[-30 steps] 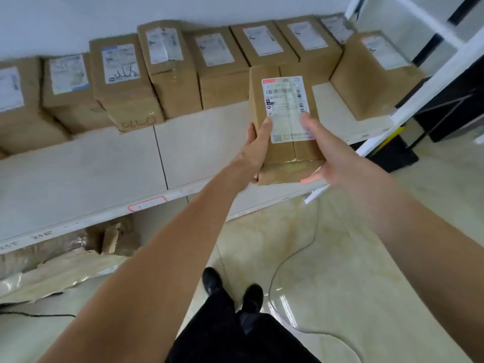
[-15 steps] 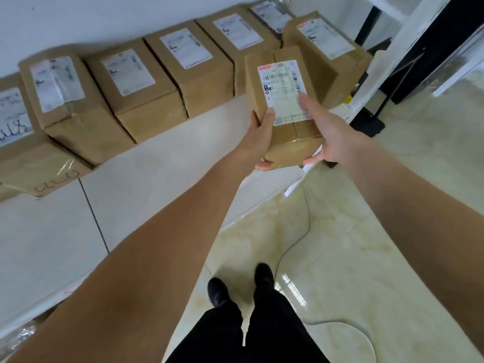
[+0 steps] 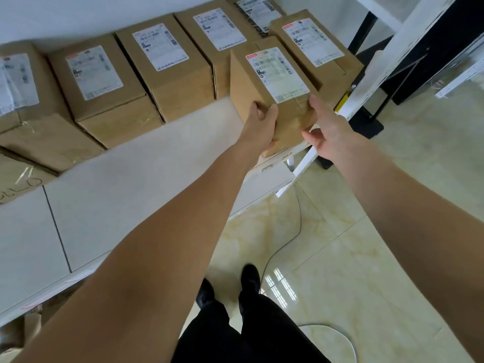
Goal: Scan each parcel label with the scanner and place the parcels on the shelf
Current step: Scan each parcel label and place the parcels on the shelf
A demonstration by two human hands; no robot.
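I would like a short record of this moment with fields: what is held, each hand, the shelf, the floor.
held: parcel, label facing up, at the shelf's right end
left hand: grips the parcel's near left edge
right hand: fingers straight along the parcel's right side
shelf: white, with a row of labelled boxes along the wall
floor: glossy tiles, a cable
scanner: not in view
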